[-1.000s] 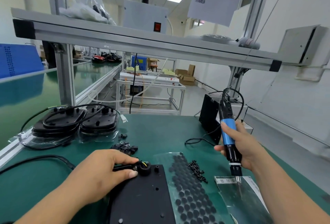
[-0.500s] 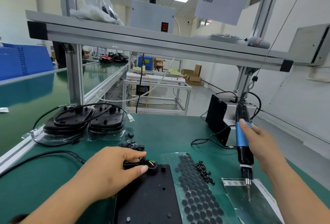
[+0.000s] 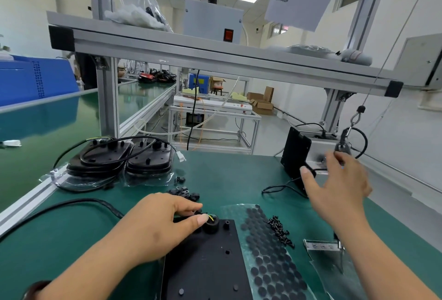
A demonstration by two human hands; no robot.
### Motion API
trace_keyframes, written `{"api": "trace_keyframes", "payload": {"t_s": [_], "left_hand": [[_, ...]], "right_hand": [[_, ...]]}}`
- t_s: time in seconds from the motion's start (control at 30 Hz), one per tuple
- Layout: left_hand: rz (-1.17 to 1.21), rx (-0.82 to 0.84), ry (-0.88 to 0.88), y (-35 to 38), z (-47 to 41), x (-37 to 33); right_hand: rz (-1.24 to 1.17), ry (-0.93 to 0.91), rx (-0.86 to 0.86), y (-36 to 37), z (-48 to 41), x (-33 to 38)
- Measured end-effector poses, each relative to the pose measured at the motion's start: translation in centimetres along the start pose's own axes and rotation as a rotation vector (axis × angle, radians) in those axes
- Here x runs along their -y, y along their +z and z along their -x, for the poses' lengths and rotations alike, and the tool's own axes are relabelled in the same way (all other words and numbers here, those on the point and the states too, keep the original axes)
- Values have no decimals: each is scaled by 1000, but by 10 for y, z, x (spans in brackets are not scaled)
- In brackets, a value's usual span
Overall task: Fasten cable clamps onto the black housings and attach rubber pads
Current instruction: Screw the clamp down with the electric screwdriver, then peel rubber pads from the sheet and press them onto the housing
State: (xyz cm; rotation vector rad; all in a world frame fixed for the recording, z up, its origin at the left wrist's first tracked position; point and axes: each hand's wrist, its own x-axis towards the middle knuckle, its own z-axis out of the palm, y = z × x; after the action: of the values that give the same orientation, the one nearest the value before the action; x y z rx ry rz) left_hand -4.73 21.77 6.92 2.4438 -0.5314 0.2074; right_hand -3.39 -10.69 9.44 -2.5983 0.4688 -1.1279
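Observation:
A flat black housing lies in front of me on the green mat. My left hand rests on its far left corner; thumb and fingers pinch the black cable beside the round boss. My right hand hovers with fingers spread, blurred, in front of the hanging electric screwdriver, not gripping it. The screwdriver's bit shows below my forearm. A clear sheet of round rubber pads lies right of the housing. Small black cable clamps sit just beyond my left hand.
A pile of black screws lies beside the pad sheet. Two stacks of housings with cables sit on plastic at the back left. A black plate leans upright at the back right. A clear bag lies under my right forearm.
My right hand has let go of the blue screwdriver, opened its fingers and lifted up and back. The left hand keeps its hold by the boss.

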Motion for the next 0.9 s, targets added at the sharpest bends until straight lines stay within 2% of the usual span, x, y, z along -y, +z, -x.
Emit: {"api": "trace_keyframes", "payload": {"t_s": [0.07, 0.13, 0.2, 0.27, 0.33, 0.43, 0.63, 0.8, 0.9], "left_hand": [[15, 5, -13, 0, 0, 0], [15, 13, -15, -1, 0, -1], [15, 23, -16, -2, 0, -2], [10, 34, -21, -3, -2, -4], [-3, 39, -18, -6, -6, -8], [-23, 88, -43, -12, -21, -17], [-241, 373, 23, 5, -84, -61], [-570, 680, 53, 42, -121, -95], [-577, 747, 17, 50, -128, -102]], "right_hand": [[-123, -124, 95, 4, 10, 13], [-179, -216, 335, 12, 22, 25], [-51, -274, 540, 23, 33, 35], [174, -337, 635, 29, 42, 44], [327, -384, 664, 32, 48, 49], [357, -392, 684, 34, 53, 49], [281, -436, 688, 36, 60, 48], [197, -403, 718, 32, 59, 44], [179, -418, 717, 31, 57, 41]]}}
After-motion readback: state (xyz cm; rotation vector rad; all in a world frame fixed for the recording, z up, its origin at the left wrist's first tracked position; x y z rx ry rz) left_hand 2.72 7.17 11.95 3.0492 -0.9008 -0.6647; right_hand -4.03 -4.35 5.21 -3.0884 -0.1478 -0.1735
